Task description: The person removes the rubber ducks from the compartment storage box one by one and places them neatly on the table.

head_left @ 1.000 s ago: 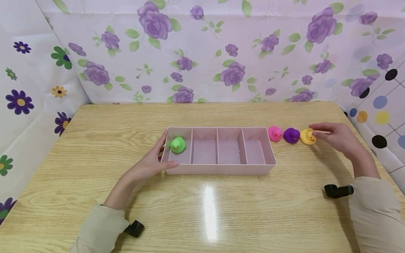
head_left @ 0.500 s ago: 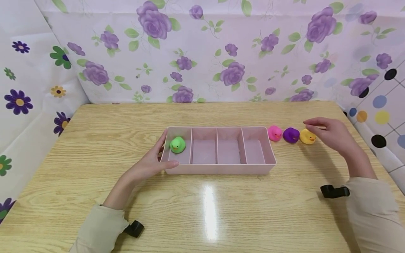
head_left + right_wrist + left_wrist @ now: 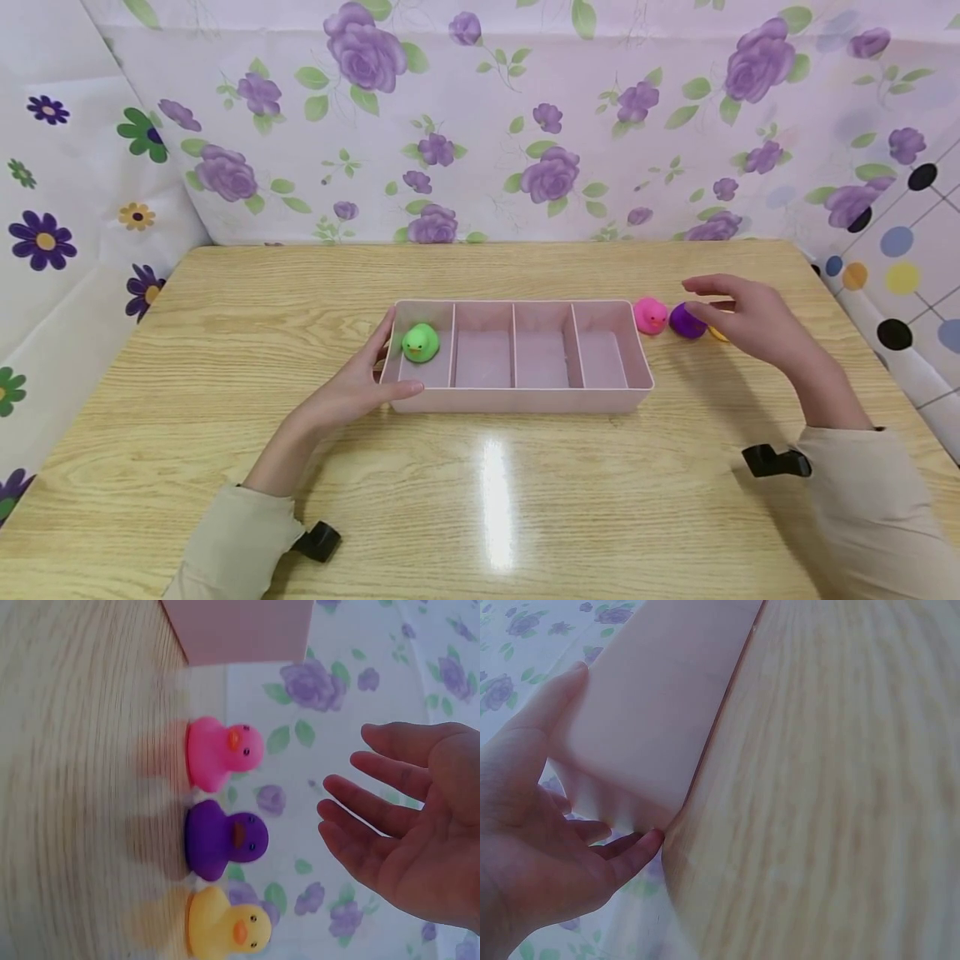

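Observation:
A long pale pink box [image 3: 517, 401] with dividers stands on the wooden table. In its leftmost compartment sits a green rubber duck [image 3: 421, 343]. My left hand [image 3: 352, 396] holds the box by its left end, thumb along the front and fingers against the end wall; the left wrist view shows the same hand [image 3: 562, 832] at that corner. My right hand [image 3: 750, 321] hovers over the ducks, touching none. Beside the box stand a pink duck [image 3: 221, 752], a purple duck [image 3: 225, 840] and a yellow duck [image 3: 225, 924], the last mostly hidden by my hand in the head view.
Other compartments of the box hold nothing. The wooden table [image 3: 420, 500] reaches back to a floral cloth [image 3: 487, 125]. A patterned cloth [image 3: 60, 317] hangs along the left side, and a dotted one [image 3: 900, 250] on the right.
My right hand has moved left, from beside the yellow duck to above the purple one, its fingers free. The left hand, the box and the ducks stay in place.

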Available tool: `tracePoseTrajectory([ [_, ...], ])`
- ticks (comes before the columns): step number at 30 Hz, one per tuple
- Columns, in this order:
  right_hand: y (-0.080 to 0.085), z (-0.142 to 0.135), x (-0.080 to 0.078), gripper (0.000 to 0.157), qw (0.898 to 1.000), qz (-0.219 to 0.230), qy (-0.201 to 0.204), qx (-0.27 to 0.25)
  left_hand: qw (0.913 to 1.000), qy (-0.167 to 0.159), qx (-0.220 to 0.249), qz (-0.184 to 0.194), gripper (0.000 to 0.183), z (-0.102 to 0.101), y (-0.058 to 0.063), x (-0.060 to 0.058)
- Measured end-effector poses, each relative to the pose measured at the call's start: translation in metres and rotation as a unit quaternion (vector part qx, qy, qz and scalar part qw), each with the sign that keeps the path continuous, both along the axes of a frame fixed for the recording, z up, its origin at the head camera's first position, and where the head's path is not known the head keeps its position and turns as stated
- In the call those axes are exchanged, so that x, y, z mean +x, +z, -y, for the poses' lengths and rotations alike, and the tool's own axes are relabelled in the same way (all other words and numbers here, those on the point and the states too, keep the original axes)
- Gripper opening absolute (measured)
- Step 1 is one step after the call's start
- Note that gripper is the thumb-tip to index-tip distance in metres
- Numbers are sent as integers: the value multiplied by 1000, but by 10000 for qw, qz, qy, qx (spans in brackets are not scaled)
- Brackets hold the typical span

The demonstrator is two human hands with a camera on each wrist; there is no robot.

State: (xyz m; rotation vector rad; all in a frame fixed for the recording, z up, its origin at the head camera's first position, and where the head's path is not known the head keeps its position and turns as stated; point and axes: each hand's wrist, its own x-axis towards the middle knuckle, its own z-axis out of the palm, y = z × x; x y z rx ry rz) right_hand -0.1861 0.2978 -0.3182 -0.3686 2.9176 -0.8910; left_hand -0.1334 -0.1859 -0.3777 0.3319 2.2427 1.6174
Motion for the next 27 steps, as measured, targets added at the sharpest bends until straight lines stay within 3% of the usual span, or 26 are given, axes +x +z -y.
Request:
tracePoseTrajectory([
  [8, 3, 24, 4, 48, 9988, -366, 255, -184, 10000, 52, -48, -3, 106, 0, 0, 0],
  [17, 4, 45, 8, 47, 9963, -312, 586, -545, 10000, 25, 5, -4, 106, -1, 1, 0],
  [27, 11, 67, 0, 47, 9953, -338, 856, -288, 10000, 20, 50, 37, 105, 0, 1, 0],
])
